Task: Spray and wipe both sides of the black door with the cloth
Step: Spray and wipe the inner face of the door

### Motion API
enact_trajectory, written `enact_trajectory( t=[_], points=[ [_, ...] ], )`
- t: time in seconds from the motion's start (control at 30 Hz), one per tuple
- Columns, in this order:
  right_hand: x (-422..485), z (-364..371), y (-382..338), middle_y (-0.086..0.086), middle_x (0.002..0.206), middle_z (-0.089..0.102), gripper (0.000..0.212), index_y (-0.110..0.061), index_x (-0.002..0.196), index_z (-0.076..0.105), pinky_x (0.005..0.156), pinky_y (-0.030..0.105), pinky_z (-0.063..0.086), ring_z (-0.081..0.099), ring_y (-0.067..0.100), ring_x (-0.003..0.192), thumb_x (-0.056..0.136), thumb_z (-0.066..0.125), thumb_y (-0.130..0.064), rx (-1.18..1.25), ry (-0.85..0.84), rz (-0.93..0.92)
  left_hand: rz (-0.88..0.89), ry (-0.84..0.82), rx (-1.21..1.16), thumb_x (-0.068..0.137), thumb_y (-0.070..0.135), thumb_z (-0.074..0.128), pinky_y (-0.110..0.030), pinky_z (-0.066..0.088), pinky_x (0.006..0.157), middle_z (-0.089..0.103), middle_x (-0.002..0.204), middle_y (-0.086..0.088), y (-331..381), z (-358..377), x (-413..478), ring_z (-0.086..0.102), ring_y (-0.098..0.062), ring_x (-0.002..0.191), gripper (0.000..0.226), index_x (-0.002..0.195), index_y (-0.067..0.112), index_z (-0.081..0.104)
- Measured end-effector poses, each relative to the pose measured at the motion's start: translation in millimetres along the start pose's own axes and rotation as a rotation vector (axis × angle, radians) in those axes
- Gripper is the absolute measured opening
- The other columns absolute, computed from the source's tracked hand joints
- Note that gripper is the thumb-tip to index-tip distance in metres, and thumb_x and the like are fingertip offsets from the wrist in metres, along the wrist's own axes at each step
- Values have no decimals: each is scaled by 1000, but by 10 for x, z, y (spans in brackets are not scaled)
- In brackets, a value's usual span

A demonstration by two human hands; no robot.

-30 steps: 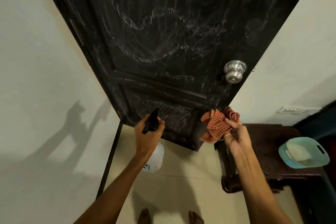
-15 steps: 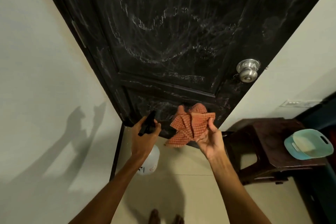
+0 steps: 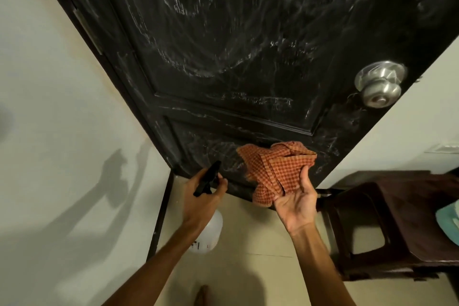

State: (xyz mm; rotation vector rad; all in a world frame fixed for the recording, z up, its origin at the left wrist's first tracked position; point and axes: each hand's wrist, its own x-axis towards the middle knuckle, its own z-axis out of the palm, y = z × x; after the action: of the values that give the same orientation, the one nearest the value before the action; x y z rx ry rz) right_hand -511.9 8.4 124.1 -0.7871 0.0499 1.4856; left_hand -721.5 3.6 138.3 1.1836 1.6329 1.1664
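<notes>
The right hand (image 3: 295, 200), palm turned up, holds one bunched orange checked cloth (image 3: 275, 169), the thumb pinching it against the fingers, just in front of the lower panel of the door. The cloth looks soft, light and limp, with corners flopping loose; gathering it into a firm pad in the palm would probably suit wiping best. The left hand (image 3: 203, 196) grips the black trigger head of one spray bottle (image 3: 207, 233), whose white body hangs below the wrist. The bottle looks like light plastic, best held at the neck as it is now; how full it is cannot be told. One black door (image 3: 236, 57) fills the upper view, rigid, its face covered in whitish swirled streaks. One round metal knob (image 3: 378, 83) sits at its right edge. One dark stool (image 3: 397, 226) stands at the right.
</notes>
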Motion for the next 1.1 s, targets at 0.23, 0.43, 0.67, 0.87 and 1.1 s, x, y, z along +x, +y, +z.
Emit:
enact_trajectory(
  t=[0.23, 0.43, 0.67, 0.87, 1.1],
  points=[
    [821, -273, 494, 10, 146, 57, 50, -18, 151, 44, 118, 53, 35, 52, 28, 137, 105, 47, -36, -265, -88, -396, 47, -40, -14, 91, 11, 80, -20, 56, 71, 70, 76, 29, -657, 455, 568, 67, 7, 76, 26, 88, 34, 68],
    [1821, -626, 1268, -32, 140, 54, 38, -41, 143, 41, 113, 17, 35, 48, -4, 134, 105, 40, -35, -741, -178, -1017, 124, 39, -122, 88, 17, 83, -40, 61, 75, 70, 69, 13, -1773, 716, 1359, 67, -6, 69, 23, 83, 33, 68],
    [3106, -710, 1662, 1, 167, 17, 47, -32, 152, 35, 120, 62, 11, 5, 23, 157, 107, 36, -42, -1352, -158, -1565, 469, 164, -79, 88, 17, 83, -39, 55, 53, 64, 59, 3, -2469, 797, 2089, 63, -14, 51, 27, 68, 20, 66],
    [3424, -395, 1705, 8, 161, 33, 56, -36, 155, 37, 116, 69, 9, 26, 34, 148, 100, 49, -41, -1962, -40, -1836, 547, 183, -109, 85, 19, 85, -28, 57, 64, 67, 65, 6, -2631, 711, 2312, 65, -9, 61, 23, 72, 18, 65],
    [3342, 55, 1652, 15, 168, 21, 74, -27, 159, 32, 120, 65, -5, 15, 39, 154, 88, 53, -30, -2003, 109, -2139, 582, 292, -124, 86, 20, 83, -39, 59, 55, 65, 64, 8, -2648, 491, 2508, 64, -11, 56, 22, 73, 21, 65]
  ],
)
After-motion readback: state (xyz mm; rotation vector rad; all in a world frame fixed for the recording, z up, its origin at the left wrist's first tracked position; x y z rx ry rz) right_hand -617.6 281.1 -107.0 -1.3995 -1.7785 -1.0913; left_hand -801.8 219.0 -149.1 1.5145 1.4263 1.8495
